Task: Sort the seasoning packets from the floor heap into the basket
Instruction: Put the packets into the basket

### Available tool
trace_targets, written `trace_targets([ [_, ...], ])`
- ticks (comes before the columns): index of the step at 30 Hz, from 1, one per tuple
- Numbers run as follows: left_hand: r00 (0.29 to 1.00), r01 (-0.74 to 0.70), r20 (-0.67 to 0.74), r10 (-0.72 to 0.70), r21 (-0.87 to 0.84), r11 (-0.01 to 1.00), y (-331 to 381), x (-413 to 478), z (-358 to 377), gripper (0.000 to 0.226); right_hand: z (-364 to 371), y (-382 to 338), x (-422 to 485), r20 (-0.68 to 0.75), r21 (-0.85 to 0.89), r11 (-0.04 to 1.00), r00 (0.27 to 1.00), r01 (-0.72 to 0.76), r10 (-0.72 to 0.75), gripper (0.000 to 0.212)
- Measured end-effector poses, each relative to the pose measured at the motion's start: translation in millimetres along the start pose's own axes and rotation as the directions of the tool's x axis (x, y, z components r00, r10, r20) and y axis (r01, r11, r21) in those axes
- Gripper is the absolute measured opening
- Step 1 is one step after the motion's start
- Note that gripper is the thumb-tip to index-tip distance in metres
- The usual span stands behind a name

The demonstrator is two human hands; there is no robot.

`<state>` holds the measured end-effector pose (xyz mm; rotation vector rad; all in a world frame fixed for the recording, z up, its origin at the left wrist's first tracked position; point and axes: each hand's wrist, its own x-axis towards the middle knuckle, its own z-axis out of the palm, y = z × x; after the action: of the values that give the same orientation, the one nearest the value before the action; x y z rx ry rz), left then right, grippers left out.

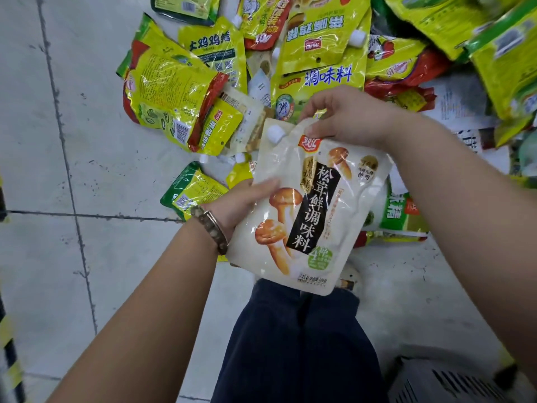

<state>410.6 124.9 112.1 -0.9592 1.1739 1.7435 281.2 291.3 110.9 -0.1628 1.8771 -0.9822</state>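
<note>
A white mushroom seasoning pouch (313, 210) with a white spout cap is held up above my knees, face toward me. My left hand (241, 205) grips its left edge, thumb on the front. My right hand (345, 117) pinches the pouch's top edge beside the cap. Behind it a heap of yellow and green seasoning packets (319, 53) lies spread over the floor. A dark grey slotted basket (441, 382) shows at the bottom right corner, partly hidden by my right forearm.
Grey floor tiles (72, 141) stretch to the left of the heap. My dark trouser leg (296, 344) fills the bottom centre. A black and yellow striped bar (11, 359) runs along the bottom left edge. More packets (401, 216) lie under my right arm.
</note>
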Motion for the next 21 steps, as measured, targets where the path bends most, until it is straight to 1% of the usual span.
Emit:
trace_targets([
  [1,1.0,-0.02,-0.004,0.021,0.062,0.998,-3,1,-3,0.013,6,1,3,0.008,-0.018,1.0,1.0,-0.003,0.003,0.013],
  [2,1.0,-0.025,-0.015,0.027,0.097,0.995,-5,0,-3,0.017,12,3,7,-0.004,-0.014,1.0,1.0,-0.004,0.004,0.014],
  [3,0.998,-0.031,-0.049,0.035,0.091,0.995,-8,2,-6,0.02,16,9,11,-0.062,0.023,1.0,0.998,-0.009,0.011,0.014],
  [4,0.995,-0.043,-0.089,0.049,0.069,0.997,-11,4,-10,0.02,17,16,16,-0.173,0.088,0.996,0.984,-0.024,0.039,0.015],
  [5,0.99,-0.061,-0.122,0.066,0.043,0.997,-14,4,-12,0.017,14,26,22,-0.33,0.159,0.986,0.939,-0.044,0.095,0.02],
  [6,0.984,-0.075,-0.159,0.076,0.013,0.997,-17,4,-15,0.016,9,35,26,-0.497,0.223,0.972,0.85,-0.069,0.174,0.028],
  [7,0.977,-0.094,-0.194,0.09,-0.009,0.996,-22,4,-18,0.016,3,44,30,-0.621,0.289,0.953,0.74,-0.093,0.26,0.034],
  [8,0.969,-0.113,-0.224,0.106,-0.019,0.993,-26,5,-20,0.017,-2,49,34,-0.681,0.343,0.932,0.653,-0.116,0.331,0.039],
  [9,0.962,-0.133,-0.246,0.12,-0.036,0.991,-30,6,-22,0.016,-5,52,39,-0.692,0.376,0.916,0.615,-0.14,0.378,0.044],
  [11,0.952,-0.14,-0.283,0.115,-0.07,0.988,-34,8,-25,0.014,-5,49,51,-0.662,0.398,0.896,0.614,-0.197,0.43,0.056],
  [14,0.933,-0.141,-0.348,0.09,-0.125,0.982,-37,12,-23,0.014,-1,33,65,-0.667,0.423,0.876,0.573,-0.234,0.475,0.076],
  [15,0.93,-0.142,-0.357,0.081,-0.147,0.979,-38,13,-23,0.018,1,31,67,-0.663,0.425,0.867,0.564,-0.259,0.493,0.08],
  [16,0.928,-0.145,-0.364,0.074,-0.172,0.974,-39,14,-22,0.028,2,28,68,-0.643,0.424,0.857,0.569,-0.293,0.513,0.08],
  [18,0.923,-0.156,-0.38,0.061,-0.225,0.962,-39,13,-22,0.046,7,30,72,-0.566,0.471,0.822,0.606,-0.32,0.56,0.068],
  [19,0.921,-0.16,-0.386,0.055,-0.246,0.956,-40,13,-22,0.046,12,34,74,-0.532,0.5,0.809,0.628,-0.309,0.568,0.059],
  [21,0.917,-0.175,-0.395,0.053,-0.28,0.944,-41,11,-27,0.034,23,42,72,-0.498,0.561,0.797,0.677,-0.225,0.542,0.034],
])
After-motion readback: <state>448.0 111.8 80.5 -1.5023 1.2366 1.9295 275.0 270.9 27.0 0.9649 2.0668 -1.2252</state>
